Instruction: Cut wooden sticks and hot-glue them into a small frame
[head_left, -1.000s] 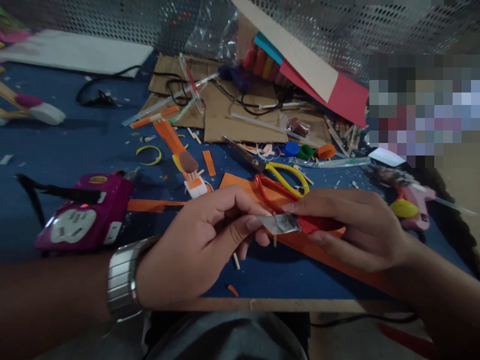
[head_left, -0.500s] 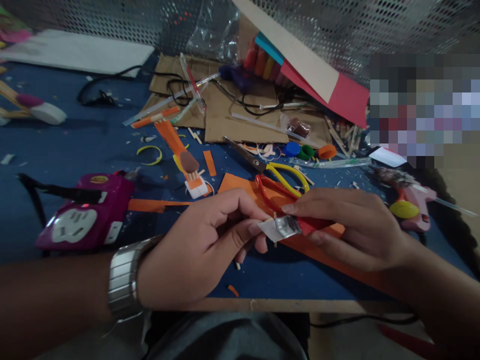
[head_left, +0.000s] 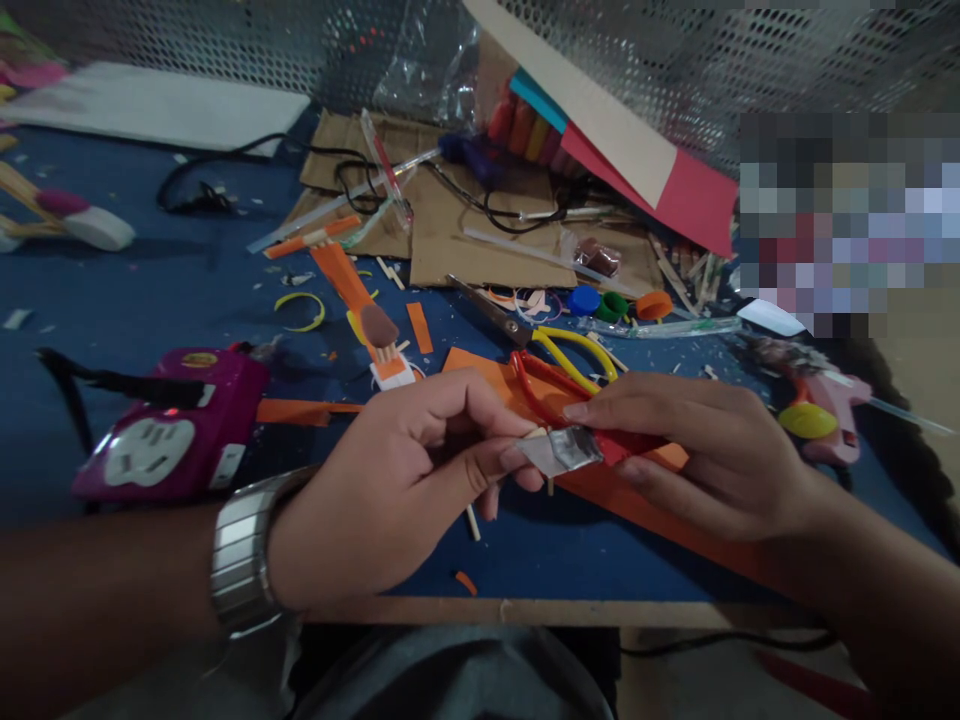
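My left hand point(head_left: 405, 480), with a metal-band watch point(head_left: 244, 555) on its wrist, is closed in a pinch over the table. Between its thumb and forefinger is a thin wooden stick point(head_left: 536, 434), mostly covered by the fingers and a blade. My right hand point(head_left: 705, 460) grips a red-handled cutter knife point(head_left: 577, 448), its short grey blade pointing left. The blade reaches the left thumb tip and lies over the stick; whether it bites into the wood I cannot tell. Just behind the hands rest scissors point(head_left: 562, 362) with red and yellow handles. Orange paper point(head_left: 630, 505) lies beneath the right hand.
At left sits a purple power strip point(head_left: 176, 425) with a plugged cord. A pink glue gun point(head_left: 832, 410) stands at right. Cardboard point(head_left: 487, 250), bottle caps point(head_left: 583, 299) and an orange paper strip point(head_left: 341, 275) lie farther back. The table's front edge point(head_left: 502, 610) is near me.
The cutter's blade has tilted slightly and sits flatter across the stick. My left hand has shifted a little left, and more of a pale stick shows below its fingers.
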